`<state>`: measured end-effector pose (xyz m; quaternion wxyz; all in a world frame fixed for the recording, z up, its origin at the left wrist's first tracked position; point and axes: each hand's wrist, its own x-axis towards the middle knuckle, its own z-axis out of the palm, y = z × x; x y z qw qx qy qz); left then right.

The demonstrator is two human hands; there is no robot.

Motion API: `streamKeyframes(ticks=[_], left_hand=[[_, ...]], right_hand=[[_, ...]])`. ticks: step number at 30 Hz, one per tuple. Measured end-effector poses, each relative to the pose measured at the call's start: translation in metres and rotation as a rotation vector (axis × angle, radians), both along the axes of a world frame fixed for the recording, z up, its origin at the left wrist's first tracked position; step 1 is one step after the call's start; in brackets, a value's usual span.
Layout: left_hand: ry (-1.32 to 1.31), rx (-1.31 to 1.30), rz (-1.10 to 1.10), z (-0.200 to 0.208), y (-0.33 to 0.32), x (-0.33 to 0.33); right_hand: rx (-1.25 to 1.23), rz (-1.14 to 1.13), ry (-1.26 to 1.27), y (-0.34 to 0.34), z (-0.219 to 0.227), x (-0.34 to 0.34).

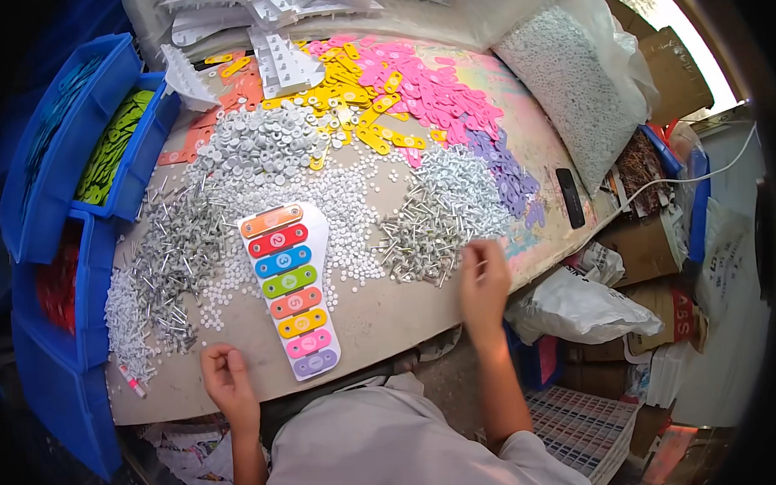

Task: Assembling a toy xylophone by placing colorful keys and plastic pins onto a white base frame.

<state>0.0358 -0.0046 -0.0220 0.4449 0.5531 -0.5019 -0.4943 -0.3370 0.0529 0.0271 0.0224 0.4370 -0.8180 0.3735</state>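
A toy xylophone [289, 281] lies on the table between my hands. Its white base, broad at the far end and narrow at the near one, carries several coloured bars, each with a fastener at both ends. My left hand [228, 383] rests by the near table edge, left of the xylophone and apart from it, fingers curled in; the palm is hidden. At the near right edge of a heap of small metal pins [430, 232] is my right hand [483, 284], fingers drawn together; whatever they hold is too small to make out.
Piles of white beads [345, 231], grey washers [256, 144], pink bars [425, 83], yellow bars [340, 86] and purple bars [509, 174] cover the table. Blue bins [82, 279] stand at the left. A sack of small parts [562, 74] and a black phone-like device [569, 198] are at the right.
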Motion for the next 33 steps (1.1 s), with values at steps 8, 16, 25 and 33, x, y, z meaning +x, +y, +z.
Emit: streamKeyframes(ticks=[8, 16, 25, 33], left_hand=[[-0.077, -0.045, 0.014, -0.003, 0.004, -0.006], [-0.189, -0.143, -0.041, 0.022, -0.001, -0.003], [-0.589, -0.338, 0.429, 0.047, -0.04, 0.1], [-1.09, -0.473, 0.208, 0.033, -0.05, 0.103]], right_hand=[[0.121, -0.055, -0.127, 0.011, -0.029, -0.063], [-0.301, -0.067, -0.178, 0.016, -0.027, -0.03], [-0.057, 0.417, -0.333, -0.005, -0.045, 0.093], [-0.013, 0.36, -0.738, -0.017, -0.042, 0.098]])
